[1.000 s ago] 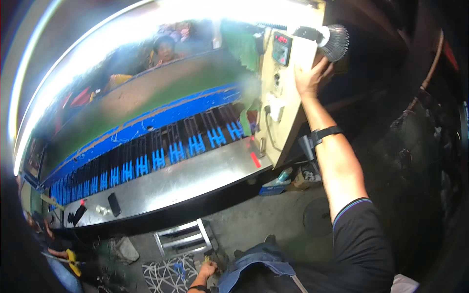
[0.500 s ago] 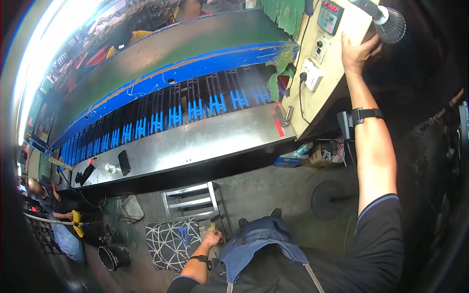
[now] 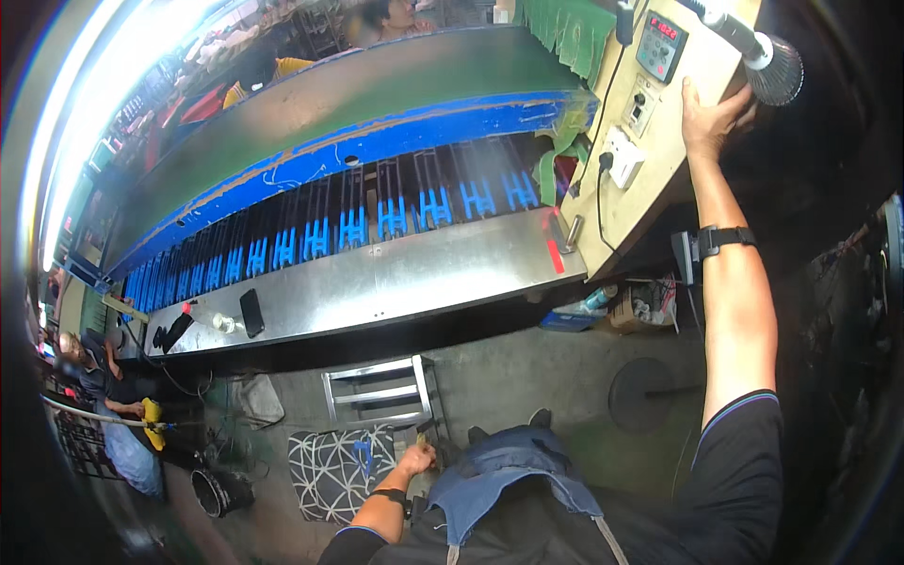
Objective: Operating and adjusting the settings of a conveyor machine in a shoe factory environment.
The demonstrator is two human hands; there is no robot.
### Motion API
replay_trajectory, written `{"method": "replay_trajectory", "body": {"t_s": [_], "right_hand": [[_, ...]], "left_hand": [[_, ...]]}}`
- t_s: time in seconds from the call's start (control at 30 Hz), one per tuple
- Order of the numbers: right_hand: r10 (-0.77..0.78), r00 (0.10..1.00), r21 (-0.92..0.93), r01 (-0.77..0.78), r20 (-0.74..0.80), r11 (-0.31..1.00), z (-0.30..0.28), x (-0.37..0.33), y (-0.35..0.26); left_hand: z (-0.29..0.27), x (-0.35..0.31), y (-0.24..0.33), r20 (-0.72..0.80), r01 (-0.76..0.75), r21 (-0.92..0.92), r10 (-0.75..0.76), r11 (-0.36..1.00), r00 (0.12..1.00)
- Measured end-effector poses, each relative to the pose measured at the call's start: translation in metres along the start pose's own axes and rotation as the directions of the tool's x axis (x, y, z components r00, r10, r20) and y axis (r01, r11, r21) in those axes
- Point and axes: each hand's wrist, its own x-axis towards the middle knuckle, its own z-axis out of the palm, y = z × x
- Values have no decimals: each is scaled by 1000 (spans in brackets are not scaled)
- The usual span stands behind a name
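With its thumb on the front face and its fingers bent behind the edge, my right hand [image 3: 713,122] grips the side of a cream control panel [image 3: 603,212]. A small digital controller [image 3: 661,45], a switch and a white socket [image 3: 623,156] with a plug are mounted on that panel. A ribbed lamp [image 3: 775,71] sits just above this hand. Down by my blue apron [image 3: 513,480], my left hand [image 3: 416,459] is closed, with a small yellowish piece showing past the fingers; its kind is too small to tell. A patterned cushion [image 3: 325,471] lies beside it.
A long machine has a metal ledge [image 3: 424,261], a row of blue forks [image 3: 391,218] and a green belt [image 3: 377,75]. A phone [image 3: 251,313] rests on the ledge. Below stand a metal step stool [image 3: 377,395] and a black bucket [image 3: 218,492]. Other people are at far left and top.
The view has shifted slightly, so the machine and panel appear farther right and lower. My right hand stays on the panel's edge, and my left hand stays closed by the apron.
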Motion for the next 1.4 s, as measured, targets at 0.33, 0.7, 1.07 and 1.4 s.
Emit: {"method": "replay_trajectory", "body": {"t_s": [0.33, 0.7, 1.07, 1.4], "right_hand": [[7, 1000, -77, -7, -3, 997, -6, 1, -7], [78, 997, -58, -77, 25, 995, -2, -3, -7], [29, 999, -111, -31, -20, 993, -5, -1, -5], [52, 999, -96, -53, -15, 994, -8, 1, -10]], "left_hand": [[-11, 14, 1, -60, -81, 140, 90, 987, 994], [-16, 10, 3, -72, -44, 262, 65, 964, 995], [-9, 40, -7, -62, 8, 187, 4, 982, 998], [-3, 18, 0, -92, -71, 280, 100, 957, 991]]}}
